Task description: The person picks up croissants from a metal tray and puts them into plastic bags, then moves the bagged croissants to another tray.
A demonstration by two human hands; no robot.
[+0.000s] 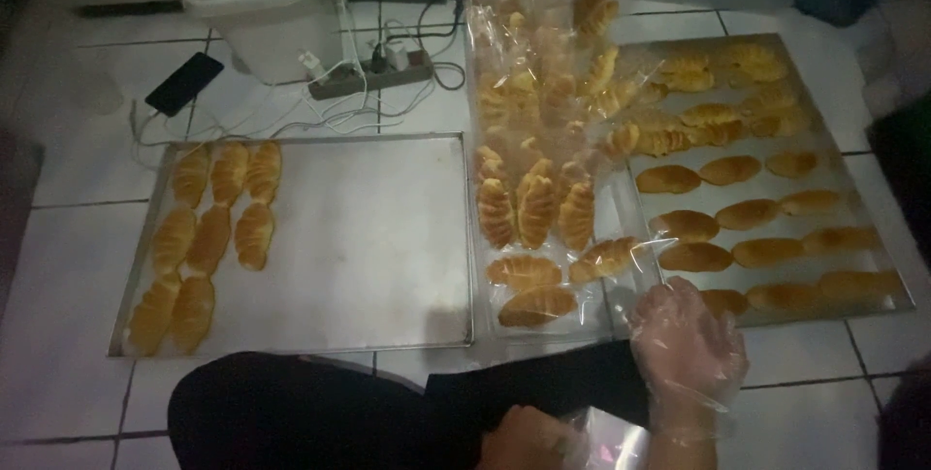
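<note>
White floor tiles; gloved right hand [687,344] just below tray's [878,227] rolls [695,257]

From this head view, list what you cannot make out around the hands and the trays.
- Left hand: cut off by the bottom edge and dim; its grip on the clear bag cannot be told.
- Right hand: the clear glove blurs its fingers; contact with the right tray is unclear.
- Bagged rolls: wrinkled plastic glare hides how many there are.
- Phone: screen dark.
</note>
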